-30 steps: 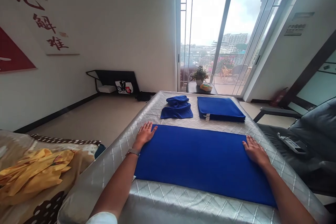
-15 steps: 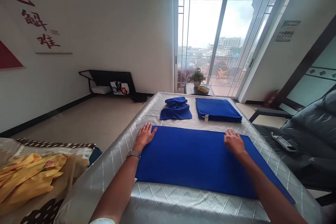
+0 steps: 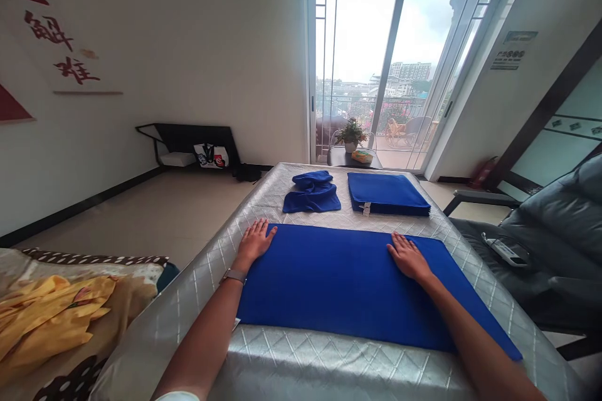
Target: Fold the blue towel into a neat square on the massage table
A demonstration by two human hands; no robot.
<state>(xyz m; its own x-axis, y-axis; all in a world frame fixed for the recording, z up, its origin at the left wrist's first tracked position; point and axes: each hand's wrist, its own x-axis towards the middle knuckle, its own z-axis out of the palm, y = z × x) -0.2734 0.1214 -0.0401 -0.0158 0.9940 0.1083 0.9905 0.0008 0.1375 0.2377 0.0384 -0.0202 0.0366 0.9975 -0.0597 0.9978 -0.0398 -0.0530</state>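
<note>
A blue cloth (image 3: 338,282) lies spread flat across the near part of the table. My left hand (image 3: 255,241) rests palm down at its far left corner, fingers stretched out. Near the far edge on the right, my right hand (image 3: 408,257) lies flat on the same cloth with its fingers extended. A small white tag shows at the cloth's near left corner. Beyond it are a crumpled blue cloth (image 3: 313,192) and, to the right, a neat stack of folded blue cloths (image 3: 388,193) with a white tag hanging at its front.
A silver quilted cover (image 3: 291,357) drapes the table. Yellow cloth (image 3: 51,313) lies on bedding at the left. A dark armchair (image 3: 555,250) holding a white power strip (image 3: 504,249) stands on the right. Behind the table, a potted plant (image 3: 351,135) sits on a small stand.
My right hand has slid left over the cloth, and its bent fingers have flattened out. The left hand stays at its corner. The whole view has shifted slightly.
</note>
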